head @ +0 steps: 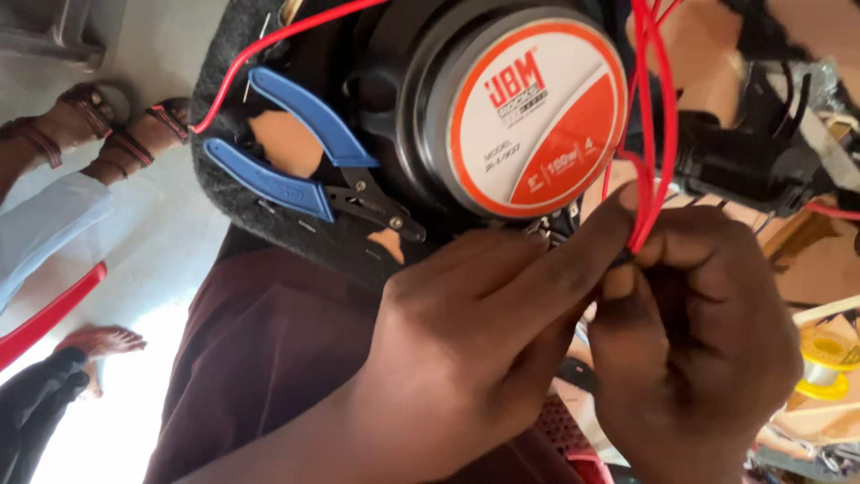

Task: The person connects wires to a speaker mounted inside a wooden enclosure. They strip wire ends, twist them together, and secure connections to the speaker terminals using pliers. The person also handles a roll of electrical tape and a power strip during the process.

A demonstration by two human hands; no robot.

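Head view. My left hand and my right hand meet at the lower edge of the speaker magnet, fingertips of both pinched together on the red wire; my left thumb presses it from the left, my right fingers close on it from the right. The wire runs up from the pinch in several loops past the magnet's orange-and-white round label. The speaker lies back side up on a grey felt-covered board across my lap. Blue-handled wire strippers rest on that board, just left of the magnet, jaws toward my left hand. A yellow solder spool sits at far right. Another person's sandalled feet stand at upper left.
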